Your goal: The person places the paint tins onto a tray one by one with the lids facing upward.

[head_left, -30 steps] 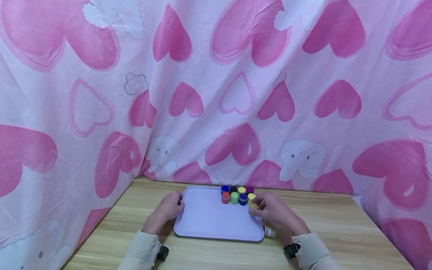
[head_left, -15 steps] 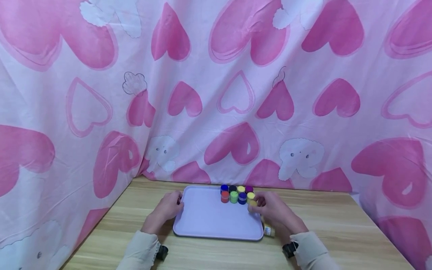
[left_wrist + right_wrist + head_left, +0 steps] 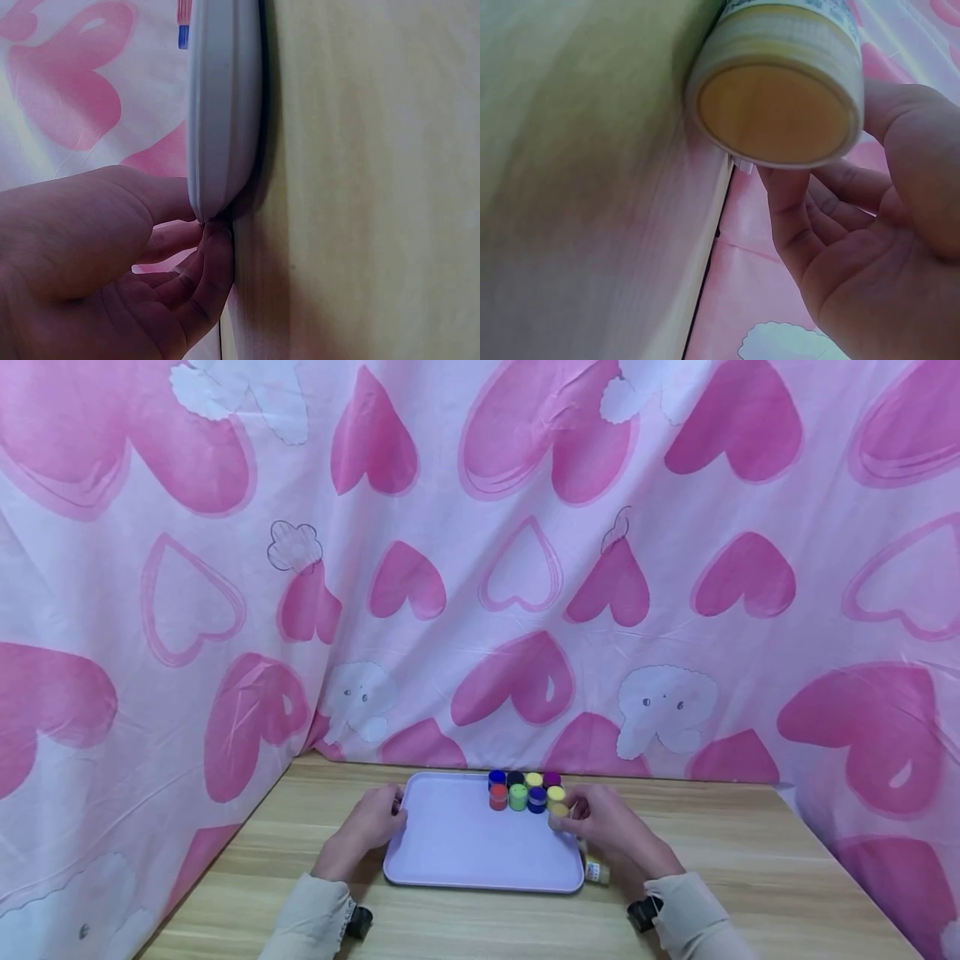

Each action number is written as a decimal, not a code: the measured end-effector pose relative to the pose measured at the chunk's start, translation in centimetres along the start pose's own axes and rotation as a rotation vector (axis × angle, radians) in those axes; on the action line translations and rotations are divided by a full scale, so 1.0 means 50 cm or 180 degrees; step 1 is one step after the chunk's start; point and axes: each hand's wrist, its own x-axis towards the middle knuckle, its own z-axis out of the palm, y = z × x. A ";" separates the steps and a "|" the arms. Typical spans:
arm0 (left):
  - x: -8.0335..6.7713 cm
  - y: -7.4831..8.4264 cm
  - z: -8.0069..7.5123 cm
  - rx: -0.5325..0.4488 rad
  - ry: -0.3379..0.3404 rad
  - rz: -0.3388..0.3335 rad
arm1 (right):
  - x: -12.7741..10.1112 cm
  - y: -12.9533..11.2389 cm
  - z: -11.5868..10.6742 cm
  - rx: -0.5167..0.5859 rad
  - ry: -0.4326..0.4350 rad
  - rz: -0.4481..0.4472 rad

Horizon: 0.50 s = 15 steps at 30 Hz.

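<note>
My left hand (image 3: 372, 818) grips the left edge of a pale lilac tray (image 3: 465, 852). In the left wrist view the thumb is on the rim of the tray (image 3: 221, 90) and the fingers (image 3: 214, 262) curl beneath it. My right hand (image 3: 607, 820) pinches a small ochre-lidded paint pot (image 3: 557, 813) at the tray's right side. It is just in front of a yellow paint pot (image 3: 556, 795). In the right wrist view the right hand (image 3: 877, 232) is partly behind a larger-looking jar with an ochre end (image 3: 776, 116), which hides the pinched pot.
More paint pots stand in two rows at the tray's back right, among them a red pot (image 3: 498, 797), a green pot (image 3: 517, 797) and a dark blue pot (image 3: 537, 800). A labelled jar (image 3: 597, 871) lies beside the tray's right edge on the wooden table (image 3: 750, 877). A heart-patterned cloth (image 3: 517, 685) hangs behind.
My right hand has shifted the ochre-lidded pot slightly backward, closer to the yellow pot. The left hand keeps its grip on the tray. The head view has drifted a little.
</note>
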 end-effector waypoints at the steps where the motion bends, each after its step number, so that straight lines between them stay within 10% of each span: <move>1: 0.000 0.000 0.000 -0.0002 0.0000 -0.0010 | 0.000 0.000 0.000 0.0000 0.0004 0.0001; 15: -0.005 0.001 0.000 -0.0014 0.0072 0.0108 | -0.018 0.010 -0.022 0.0059 -0.0022 0.0075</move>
